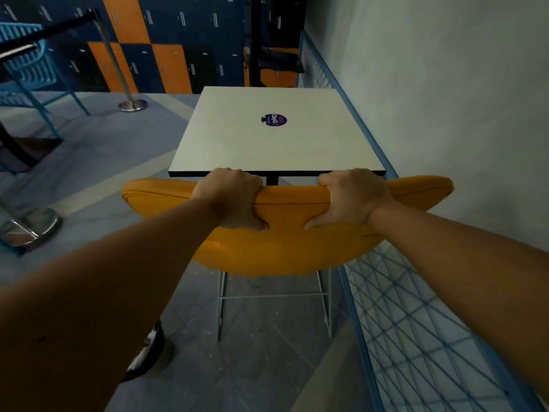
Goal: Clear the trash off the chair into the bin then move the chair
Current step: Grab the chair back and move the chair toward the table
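An orange padded chair [285,248] on thin white metal legs stands just in front of me, its backrest facing me and its seat hidden behind the backrest. My left hand [231,197] grips the top edge of the backrest left of centre, fingers curled over the far side, thumb on the near side. My right hand [350,200] grips the same edge right of centre in the same way. No trash and no bin are in view.
A white square table [237,144] with a purple sticker [274,119] stands right behind the chair. A blue wire-mesh fence [416,322] runs along the wall on the right. Stanchion bases [29,227] sit on the floor at left. Lockers line the back.
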Demonstrator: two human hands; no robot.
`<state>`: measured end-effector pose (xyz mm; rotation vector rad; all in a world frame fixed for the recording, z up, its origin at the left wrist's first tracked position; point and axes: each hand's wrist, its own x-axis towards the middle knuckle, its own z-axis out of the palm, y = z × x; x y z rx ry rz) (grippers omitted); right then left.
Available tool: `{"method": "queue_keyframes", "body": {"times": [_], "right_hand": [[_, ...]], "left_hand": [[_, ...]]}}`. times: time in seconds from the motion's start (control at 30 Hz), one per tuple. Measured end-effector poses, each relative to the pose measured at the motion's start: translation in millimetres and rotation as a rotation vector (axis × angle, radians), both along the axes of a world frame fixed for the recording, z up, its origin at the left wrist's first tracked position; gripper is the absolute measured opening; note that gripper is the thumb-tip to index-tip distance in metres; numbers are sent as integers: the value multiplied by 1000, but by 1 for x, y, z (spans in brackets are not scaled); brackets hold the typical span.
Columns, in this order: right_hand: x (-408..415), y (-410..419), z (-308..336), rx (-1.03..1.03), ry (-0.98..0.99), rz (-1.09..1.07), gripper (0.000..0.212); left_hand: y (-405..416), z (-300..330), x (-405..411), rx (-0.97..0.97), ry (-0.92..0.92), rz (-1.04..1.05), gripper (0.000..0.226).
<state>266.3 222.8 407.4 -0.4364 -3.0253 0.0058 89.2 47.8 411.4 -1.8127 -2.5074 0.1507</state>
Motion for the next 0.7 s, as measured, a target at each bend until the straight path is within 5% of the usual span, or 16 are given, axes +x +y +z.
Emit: {"method": "queue_keyframes", "body": {"times": [0.7], "right_hand": [[-98, 109, -1, 42, 7, 11, 68]], "left_hand": [[108, -2, -102, -5, 12, -25, 71]]}}
